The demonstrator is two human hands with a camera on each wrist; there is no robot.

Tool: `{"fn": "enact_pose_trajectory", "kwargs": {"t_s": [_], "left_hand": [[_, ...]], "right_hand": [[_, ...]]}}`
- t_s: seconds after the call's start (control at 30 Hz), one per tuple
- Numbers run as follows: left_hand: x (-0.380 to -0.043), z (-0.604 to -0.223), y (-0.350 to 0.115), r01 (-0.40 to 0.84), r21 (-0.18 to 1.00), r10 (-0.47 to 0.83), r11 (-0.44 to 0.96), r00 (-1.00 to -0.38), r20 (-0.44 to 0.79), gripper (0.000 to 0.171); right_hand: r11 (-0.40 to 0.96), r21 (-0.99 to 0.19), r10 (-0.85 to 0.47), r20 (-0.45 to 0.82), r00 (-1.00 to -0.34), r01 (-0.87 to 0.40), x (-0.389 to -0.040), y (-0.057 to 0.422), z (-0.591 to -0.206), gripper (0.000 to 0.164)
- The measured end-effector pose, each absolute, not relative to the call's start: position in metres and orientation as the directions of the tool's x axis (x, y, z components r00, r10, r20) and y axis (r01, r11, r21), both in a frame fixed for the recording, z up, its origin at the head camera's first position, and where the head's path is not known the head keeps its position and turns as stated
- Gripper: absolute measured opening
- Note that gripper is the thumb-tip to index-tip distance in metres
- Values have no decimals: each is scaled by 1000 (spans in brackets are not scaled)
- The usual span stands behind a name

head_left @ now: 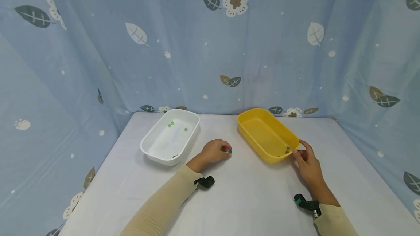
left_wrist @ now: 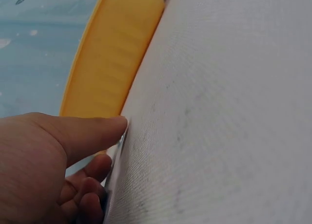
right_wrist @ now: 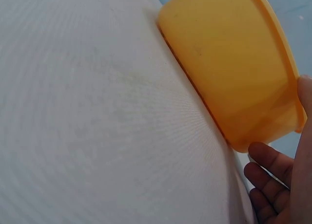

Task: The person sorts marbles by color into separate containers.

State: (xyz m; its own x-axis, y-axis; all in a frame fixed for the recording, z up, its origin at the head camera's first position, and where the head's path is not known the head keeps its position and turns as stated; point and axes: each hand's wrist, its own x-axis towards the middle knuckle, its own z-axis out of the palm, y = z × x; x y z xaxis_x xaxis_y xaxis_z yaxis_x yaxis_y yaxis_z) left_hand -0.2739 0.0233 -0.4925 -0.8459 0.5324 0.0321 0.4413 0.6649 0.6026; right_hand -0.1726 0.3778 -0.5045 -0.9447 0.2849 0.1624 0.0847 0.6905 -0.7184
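Between the two trays, my left hand (head_left: 214, 151) is low over the cloth, its thumb and fingers pinching a dark blue-green marble (head_left: 230, 151). In the left wrist view the thumb and curled fingers mostly hide that marble. At the near right corner of a yellow tray (head_left: 254, 138), my right hand (head_left: 308, 165) grips the rim. The right wrist view has the thumb on the tray's edge and the other fingers beneath the corner. Inside the yellow tray, a few dark marbles (head_left: 287, 151) lie near that corner.
A white tray (head_left: 151, 134) stands to the left, with several green marbles (head_left: 186, 129) scattered in it. White cloth (head_left: 249, 199) covers the table. Behind it hangs a blue patterned curtain (head_left: 183, 46), which also runs along both sides.
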Motion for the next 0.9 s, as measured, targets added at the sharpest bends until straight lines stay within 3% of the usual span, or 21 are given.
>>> {"fn": "enact_pose_trajectory", "kwargs": {"t_s": [0.5, 0.73, 0.9], "left_hand": [[-274, -495, 27, 431, 590, 508, 683, -861, 40, 14], [-271, -493, 28, 407, 657, 492, 635, -868, 62, 13], [-270, -486, 33, 432, 717, 536, 546, -839, 97, 12]], "right_hand": [[687, -723, 285, 176, -942, 73, -172, 380, -505, 66], [682, -729, 279, 182, -943, 61, -173, 380, -506, 64], [679, -730, 291, 169, -942, 78, -172, 379, -505, 64]]}}
